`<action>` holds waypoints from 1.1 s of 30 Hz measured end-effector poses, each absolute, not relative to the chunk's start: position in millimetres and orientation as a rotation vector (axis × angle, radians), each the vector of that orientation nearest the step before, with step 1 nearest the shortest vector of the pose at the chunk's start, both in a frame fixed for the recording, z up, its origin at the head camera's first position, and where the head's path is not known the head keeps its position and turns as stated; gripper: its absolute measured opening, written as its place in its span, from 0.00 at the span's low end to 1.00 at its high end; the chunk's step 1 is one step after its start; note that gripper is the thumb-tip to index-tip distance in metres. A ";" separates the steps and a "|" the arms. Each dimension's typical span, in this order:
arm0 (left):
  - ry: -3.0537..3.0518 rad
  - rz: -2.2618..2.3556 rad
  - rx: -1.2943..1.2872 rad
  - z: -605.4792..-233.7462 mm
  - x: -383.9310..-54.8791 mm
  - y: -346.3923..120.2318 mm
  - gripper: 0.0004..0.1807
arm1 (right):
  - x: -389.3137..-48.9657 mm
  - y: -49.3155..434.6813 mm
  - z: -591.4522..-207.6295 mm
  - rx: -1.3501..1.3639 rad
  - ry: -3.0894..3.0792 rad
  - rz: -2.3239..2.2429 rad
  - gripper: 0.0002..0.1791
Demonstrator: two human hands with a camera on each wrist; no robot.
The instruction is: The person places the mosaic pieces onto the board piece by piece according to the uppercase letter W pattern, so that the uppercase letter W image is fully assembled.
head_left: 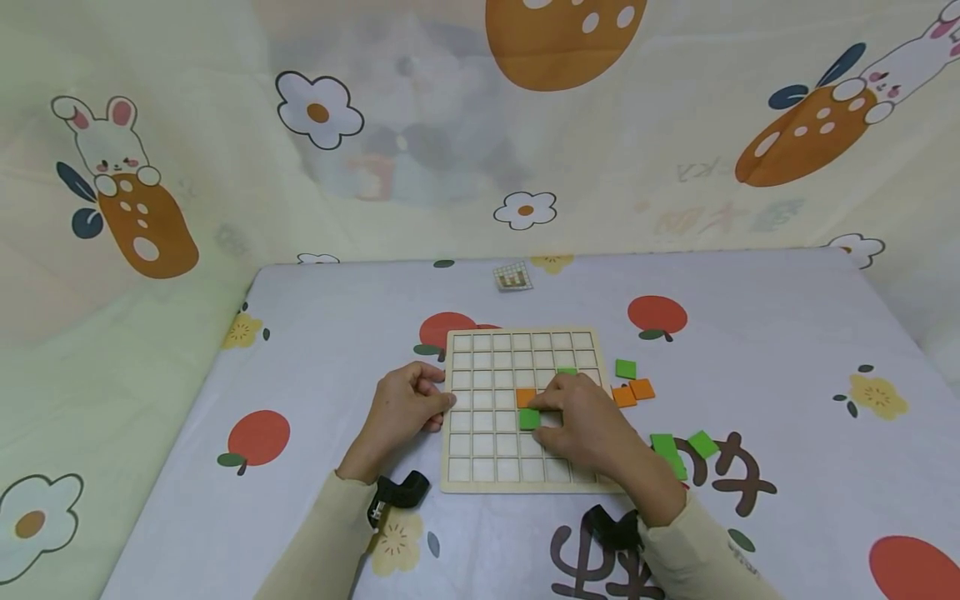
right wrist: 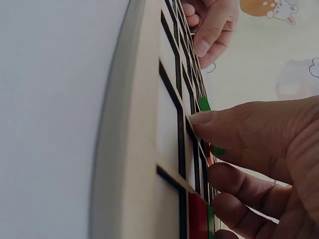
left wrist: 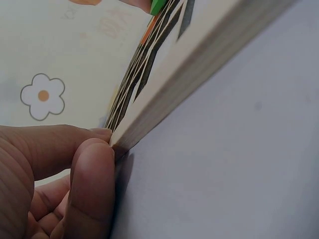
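A square wooden grid board (head_left: 480,487) lies on the table. On its left edge, the thumb and fingertips of my left hand (head_left: 401,404) grip the rim; the left wrist view shows the thumb (left wrist: 92,184) against the side. Over the middle of the board, my right hand (head_left: 588,421) pinches a green square tile (head_left: 529,419) at its right side between thumb and index finger. Just above it sits an orange tile (head_left: 526,397). Another green tile (head_left: 567,371) shows partly behind the right hand. A red tile (right wrist: 198,214) appears low in the right wrist view.
Right of the board lie loose tiles: a green one (head_left: 626,368), two orange ones (head_left: 642,389) and several green ones (head_left: 703,444). A small card with a grid pattern (head_left: 513,277) lies near the back edge. A printed cloth (head_left: 337,325) covers the table.
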State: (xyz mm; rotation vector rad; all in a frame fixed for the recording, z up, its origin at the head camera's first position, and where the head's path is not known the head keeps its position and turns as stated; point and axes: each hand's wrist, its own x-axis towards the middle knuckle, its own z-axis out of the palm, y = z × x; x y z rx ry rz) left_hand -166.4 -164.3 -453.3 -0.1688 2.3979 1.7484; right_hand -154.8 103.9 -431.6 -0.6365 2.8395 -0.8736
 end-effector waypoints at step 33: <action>2.392 1.749 -0.172 -454.2 -166.9 -164.3 0.15 | -151.9 100.6 -433.8 -0.605 2.879 -0.857 0.18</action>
